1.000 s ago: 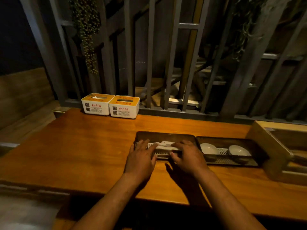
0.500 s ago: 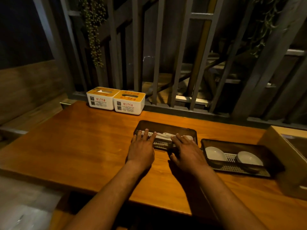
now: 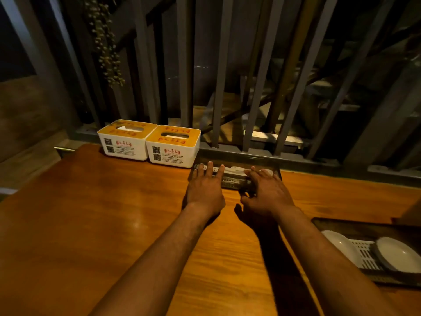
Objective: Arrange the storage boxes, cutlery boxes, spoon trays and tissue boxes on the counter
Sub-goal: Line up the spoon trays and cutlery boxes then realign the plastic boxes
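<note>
Step in hand: I judge this to be the seating of the spoon tray (image 3: 237, 182) at the back of the desk (image 3: 95, 215), in line with the tissue boxes.

Spoon tray: dark and oblong, holding white spoons (image 3: 235, 171) on a slotted insert. It lies at the far edge of the desk, under the grey railing (image 3: 218, 71), just right of the right tissue box (image 3: 173, 145). I cannot tell whether tray and box touch.

Long axis: left to right, parallel to the back edge of the desk.

Left hand (image 3: 205, 190): fingers (image 3: 209, 167) straight and spread, laid flat over the tray's near left rim, pressing rather than clasping.

Right hand (image 3: 265, 192): fingers extended over the near right part of the tray. The thumb drops toward the near wall; I cannot tell whether it hooks the wall.

Key relation: the tray lies directly ahead of both hands, away from the body. Each hand covers one end of the long side, and neither is clearly nearer. A further push would therefore go straight forward, and I judge that little room remains.

Tissue boxes: the left tissue box (image 3: 124, 140) and its neighbour stand side by side at the back left, orange tops up.

Second tray (image 3: 373, 254): well apart at near right, carrying white dishes (image 3: 396, 254), not yet set in the row.
</note>
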Demonstrator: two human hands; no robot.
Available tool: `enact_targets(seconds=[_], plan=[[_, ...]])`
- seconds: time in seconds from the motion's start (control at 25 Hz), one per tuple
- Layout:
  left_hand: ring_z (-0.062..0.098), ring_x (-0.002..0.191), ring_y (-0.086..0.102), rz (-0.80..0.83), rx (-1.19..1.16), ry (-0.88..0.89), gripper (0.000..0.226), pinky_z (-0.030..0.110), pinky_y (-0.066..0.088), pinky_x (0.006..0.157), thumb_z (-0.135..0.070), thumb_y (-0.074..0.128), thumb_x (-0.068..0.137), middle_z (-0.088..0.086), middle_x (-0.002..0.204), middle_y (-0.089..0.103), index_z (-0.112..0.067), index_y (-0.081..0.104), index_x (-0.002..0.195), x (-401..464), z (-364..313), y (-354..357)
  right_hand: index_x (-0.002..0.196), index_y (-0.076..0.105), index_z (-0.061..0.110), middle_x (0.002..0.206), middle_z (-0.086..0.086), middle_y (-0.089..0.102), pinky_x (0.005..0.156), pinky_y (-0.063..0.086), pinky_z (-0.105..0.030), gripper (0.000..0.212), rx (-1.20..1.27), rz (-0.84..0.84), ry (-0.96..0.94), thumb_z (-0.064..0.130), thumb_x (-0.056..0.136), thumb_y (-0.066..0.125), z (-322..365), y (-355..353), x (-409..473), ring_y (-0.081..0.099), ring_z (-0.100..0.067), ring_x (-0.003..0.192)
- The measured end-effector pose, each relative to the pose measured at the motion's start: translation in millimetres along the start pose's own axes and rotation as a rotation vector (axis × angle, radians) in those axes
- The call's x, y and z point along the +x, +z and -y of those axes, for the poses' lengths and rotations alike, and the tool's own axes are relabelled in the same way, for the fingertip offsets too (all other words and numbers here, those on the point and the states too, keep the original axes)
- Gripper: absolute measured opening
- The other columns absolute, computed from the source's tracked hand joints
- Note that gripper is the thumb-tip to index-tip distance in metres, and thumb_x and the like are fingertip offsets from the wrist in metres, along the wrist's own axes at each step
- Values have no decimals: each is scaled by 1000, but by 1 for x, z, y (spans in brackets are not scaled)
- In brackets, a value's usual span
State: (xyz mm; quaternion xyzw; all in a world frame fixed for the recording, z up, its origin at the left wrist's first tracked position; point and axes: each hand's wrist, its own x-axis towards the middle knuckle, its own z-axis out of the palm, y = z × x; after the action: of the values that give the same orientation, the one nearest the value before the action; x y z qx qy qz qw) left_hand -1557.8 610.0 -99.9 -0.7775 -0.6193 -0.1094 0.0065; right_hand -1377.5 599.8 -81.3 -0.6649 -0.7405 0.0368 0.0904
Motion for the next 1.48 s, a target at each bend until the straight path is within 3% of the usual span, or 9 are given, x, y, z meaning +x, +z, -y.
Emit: enact_targets(seconds=[0.52,0.8,0.88,1.08,1.24,1.36,1.48], plan=[[35,149,1,56,26,10,99,48,6,121,-31,67,82,12,163,2,-28,0,155,82,27,16,153,17,30,164,0,15,121,7,-52,94,-66,-16,22,52,76,68,1,18,85,10,-25,150],[40,147,6,167,169,6,96,53,10,119,-37,64,84,17,162,4,-24,0,155,98,21,-4,154,15,29,163,-4,16,116,21,-57,87,-173,115,4,55,84,60,0,-3,100,16,-33,148],[39,147,7,63,170,24,90,54,11,119,-33,62,86,18,161,7,-23,3,155,81,8,-10,154,15,30,163,-6,17,113,26,-56,84,-172,73,-18,55,86,57,0,-10,82,19,-34,147],[30,138,32,-116,13,178,60,49,22,116,-32,59,86,11,145,45,-25,40,143,17,-37,-31,145,37,34,152,-2,39,104,41,-45,62,-30,-43,-35,45,88,59,-7,-15,12,39,-27,135],[22,130,42,-218,-136,193,52,39,31,109,-32,54,89,2,138,54,-29,47,140,-69,-108,-47,132,55,34,138,4,55,99,45,-38,50,162,-83,-15,41,83,63,-48,-40,-90,49,-20,126],[19,124,47,-221,-216,199,48,33,35,102,-33,53,88,-1,132,58,-31,52,136,-121,-169,-43,125,61,32,130,4,60,97,45,-37,42,239,-145,-20,38,84,61,-102,-52,-167,52,-20,121],[23,125,46,-150,-131,224,50,36,35,103,-33,53,86,3,135,55,-30,50,136,-157,-244,-30,125,62,28,129,1,60,96,42,-36,41,202,-198,29,36,85,62,-173,-63,-227,51,-21,120]])
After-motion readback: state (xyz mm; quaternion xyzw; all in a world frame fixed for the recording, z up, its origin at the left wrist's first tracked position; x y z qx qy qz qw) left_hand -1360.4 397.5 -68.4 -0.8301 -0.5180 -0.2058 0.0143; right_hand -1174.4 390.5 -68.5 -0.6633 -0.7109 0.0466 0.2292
